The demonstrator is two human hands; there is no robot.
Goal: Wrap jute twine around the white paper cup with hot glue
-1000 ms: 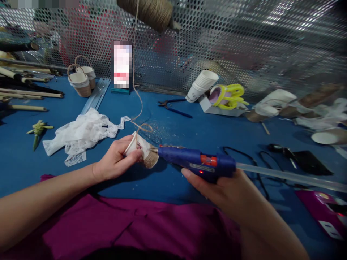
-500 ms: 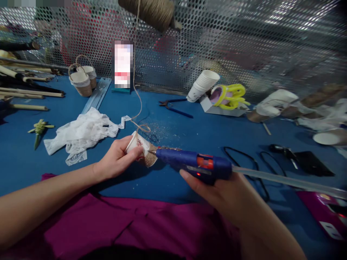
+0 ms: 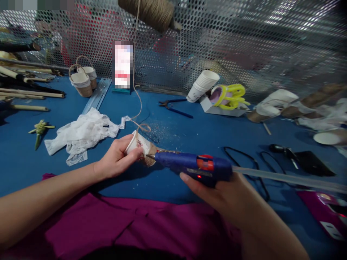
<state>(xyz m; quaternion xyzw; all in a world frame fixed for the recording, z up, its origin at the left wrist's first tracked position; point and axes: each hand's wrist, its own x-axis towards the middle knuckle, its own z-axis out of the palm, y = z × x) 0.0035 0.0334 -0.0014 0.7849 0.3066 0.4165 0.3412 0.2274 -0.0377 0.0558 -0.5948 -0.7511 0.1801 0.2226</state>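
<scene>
My left hand [image 3: 116, 159] is wrapped round a small white paper cup [image 3: 138, 145] lying on its side, its lower part covered in brown twine. My right hand [image 3: 227, 196] grips a blue hot glue gun [image 3: 195, 165] with an orange trigger part and a clear glue stick [image 3: 284, 178] sticking out behind. The gun's nozzle touches the cup's twine-covered side. A strand of twine [image 3: 137, 90] runs from the cup up to a spool [image 3: 149, 12] hanging above.
On the blue table [image 3: 189, 133] lie white lace [image 3: 81, 133], two twine-wrapped cup baskets [image 3: 81, 81], bamboo sticks [image 3: 29, 95], pliers [image 3: 173, 106], stacked paper cups [image 3: 202, 85], yellow-handled scissors [image 3: 230, 95], black cables [image 3: 252, 162] and a phone [image 3: 314, 162]. A perforated metal screen [image 3: 244, 39] stands behind.
The glue gun has slid a little to the left and down along the cup; the left hand keeps the cup nearly still.
</scene>
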